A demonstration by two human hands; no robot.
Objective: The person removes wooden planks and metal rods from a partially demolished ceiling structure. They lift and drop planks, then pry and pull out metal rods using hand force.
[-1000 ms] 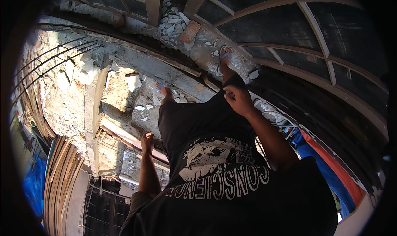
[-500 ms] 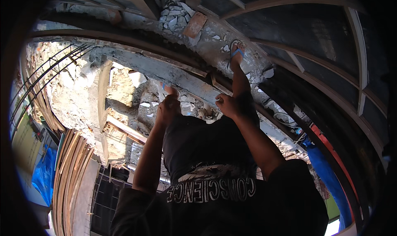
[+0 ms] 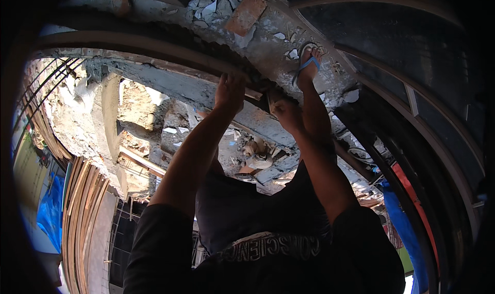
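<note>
A long brown wooden plank (image 3: 165, 51) runs along a grey concrete beam (image 3: 170, 85) in front of me. My left hand (image 3: 230, 92) is closed over the plank's edge near its right end, the fingers bent across the top. To its right, my right hand (image 3: 286, 114) has curled fingers against a short dark wooden piece (image 3: 269, 99) at the plank's end. Shadow hides what those fingers hold, if anything. Both forearms reach forward from my dark sleeves. My sandalled foot (image 3: 311, 62) stands on the rubble-strewn ground beyond the plank.
A reddish brick (image 3: 246, 14) lies by a heap of broken pieces (image 3: 214, 5). Black rebar rods (image 3: 49, 82) jut out at left, above stacked wooden strips (image 3: 85, 211). Dark framed panels (image 3: 402, 31) stand at right. Below the concrete beam is a pit with a timber (image 3: 142, 161).
Both hands have moved forward from near my knees to the plank and the wooden piece at its end. My body leans farther forward, and the view has shifted closer to the plank.
</note>
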